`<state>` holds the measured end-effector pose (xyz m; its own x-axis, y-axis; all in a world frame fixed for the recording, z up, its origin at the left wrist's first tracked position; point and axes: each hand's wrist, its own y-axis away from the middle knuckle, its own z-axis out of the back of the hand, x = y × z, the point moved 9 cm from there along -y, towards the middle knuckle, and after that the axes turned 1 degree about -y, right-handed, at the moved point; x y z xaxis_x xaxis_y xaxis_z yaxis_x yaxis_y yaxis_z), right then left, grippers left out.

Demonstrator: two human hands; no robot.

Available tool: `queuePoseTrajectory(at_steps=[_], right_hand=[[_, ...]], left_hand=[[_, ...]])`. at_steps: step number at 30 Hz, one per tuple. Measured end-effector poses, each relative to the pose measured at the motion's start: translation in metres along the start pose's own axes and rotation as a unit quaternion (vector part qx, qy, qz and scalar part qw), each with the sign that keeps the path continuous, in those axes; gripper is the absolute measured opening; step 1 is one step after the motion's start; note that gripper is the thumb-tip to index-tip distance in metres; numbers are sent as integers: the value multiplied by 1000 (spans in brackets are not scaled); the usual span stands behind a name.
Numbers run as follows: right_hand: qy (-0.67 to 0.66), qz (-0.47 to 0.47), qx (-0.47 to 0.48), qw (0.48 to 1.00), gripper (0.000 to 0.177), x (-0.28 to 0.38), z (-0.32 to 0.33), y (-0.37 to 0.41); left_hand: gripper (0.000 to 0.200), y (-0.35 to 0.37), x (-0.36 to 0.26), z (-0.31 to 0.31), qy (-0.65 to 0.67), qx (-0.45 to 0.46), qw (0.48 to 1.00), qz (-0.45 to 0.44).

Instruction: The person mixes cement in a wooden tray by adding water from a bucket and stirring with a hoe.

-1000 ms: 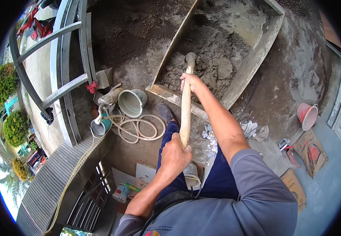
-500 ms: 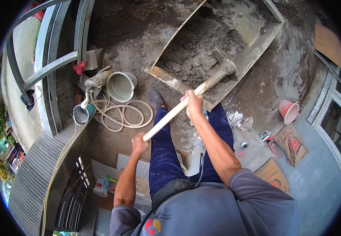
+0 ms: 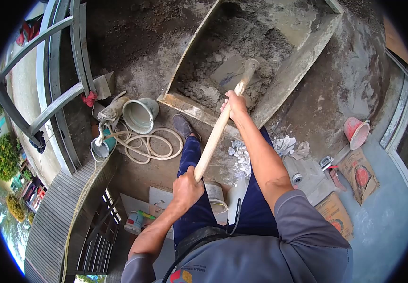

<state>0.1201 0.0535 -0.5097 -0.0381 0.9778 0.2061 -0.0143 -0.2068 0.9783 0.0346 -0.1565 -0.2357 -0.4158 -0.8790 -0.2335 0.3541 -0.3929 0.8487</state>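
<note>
I hold a long wooden-handled hoe (image 3: 218,129) with both hands. My left hand (image 3: 186,188) grips the near end of the handle by my thigh. My right hand (image 3: 234,104) grips it higher up, close to the head. The hoe's flat blade (image 3: 230,71) lies on the grey wet mortar (image 3: 241,52) inside a wooden mixing box (image 3: 289,75) set on the ground in front of me. My left foot (image 3: 182,126) stands just before the box's near board.
A pale bucket (image 3: 140,114), a coiled hose (image 3: 150,141) and a small cup (image 3: 101,149) lie at left by a metal railing (image 3: 67,104). A red bucket (image 3: 356,132), cement bags (image 3: 362,174), paper scraps (image 3: 286,144) and a small tin (image 3: 297,178) sit at right.
The hoe swung from the box's right board back toward its middle, blade now flat on the mortar. My left hand rose closer to my body; the view shifted slightly.
</note>
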Motion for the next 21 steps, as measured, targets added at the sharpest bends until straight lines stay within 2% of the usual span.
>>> queuePoseTrajectory(at_steps=[3,5,7,9,10,12,15,16,19,21], right_hand=[[39,38,19,998,14,33,1,24],[39,103,22,994,13,82,-10,66],[34,149,42,987,14,135,-29,78],[38,201,72,976,17,190,-60,55],[37,207,98,973,18,209,-76,28],[38,201,118,972,19,228,-111,-27],[61,169,80,981,17,199,-139,-70],[57,146,99,983,15,170,-145,-78],[61,110,74,989,13,100,-144,-65],[98,69,80,990,12,56,-139,-65]], left_hand=[[25,12,-13,-6,44,3,999,20],[25,20,-20,3,92,-22,995,-15],[28,-1,-38,15,120,-20,991,-60],[34,-47,-67,34,180,4,978,-101],[35,-75,-75,39,157,32,982,-99],[32,-118,-83,62,157,-23,980,-118],[30,-134,-65,89,198,-25,976,-82],[30,-127,-52,90,163,-41,984,-68],[33,-106,-5,75,134,-8,991,-19],[33,-80,1,63,168,-1,986,13]])
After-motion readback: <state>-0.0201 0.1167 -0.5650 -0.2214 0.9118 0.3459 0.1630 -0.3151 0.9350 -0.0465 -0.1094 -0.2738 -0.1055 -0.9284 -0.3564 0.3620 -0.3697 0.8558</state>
